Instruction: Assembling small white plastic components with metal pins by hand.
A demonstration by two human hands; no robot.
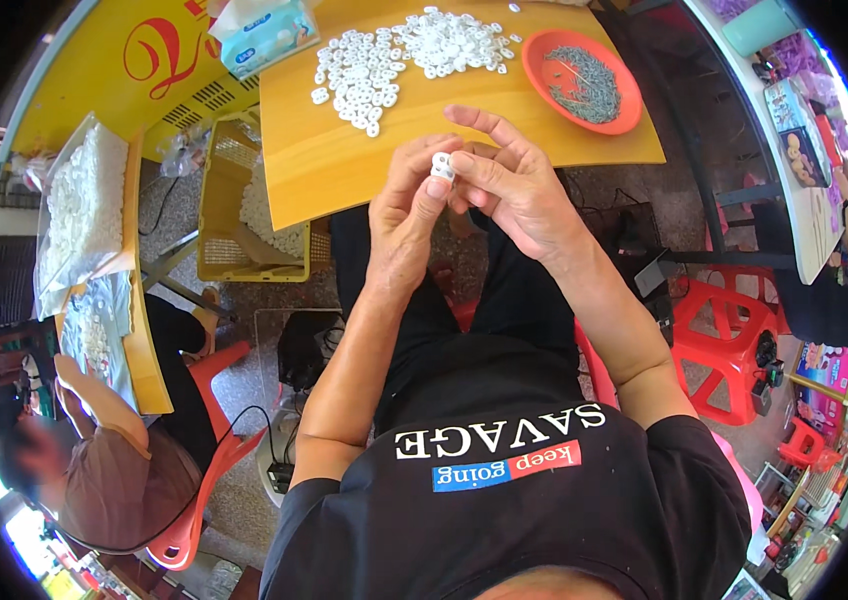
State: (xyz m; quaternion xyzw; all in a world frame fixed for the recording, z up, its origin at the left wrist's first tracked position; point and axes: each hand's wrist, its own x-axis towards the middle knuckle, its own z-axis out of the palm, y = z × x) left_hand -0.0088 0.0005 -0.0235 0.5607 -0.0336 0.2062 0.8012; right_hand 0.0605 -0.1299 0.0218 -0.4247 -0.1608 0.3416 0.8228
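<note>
Just past the near edge of the wooden table, my two hands meet around a small white plastic piece with dark holes. My left hand pinches it between thumb and fingers. The thumb and forefinger of my right hand close on its upper right side, with another finger stretched outward. Whether a nail is in the piece is too small to tell. A pile of white two-holed pieces spreads on the table, beside a denser white heap. An orange-red bowl holds grey nails.
A tissue pack stands at the table's far left corner. Left of the table are a yellow crate and a clear bag of white pieces. A seated person works at left. Red stools stand at right.
</note>
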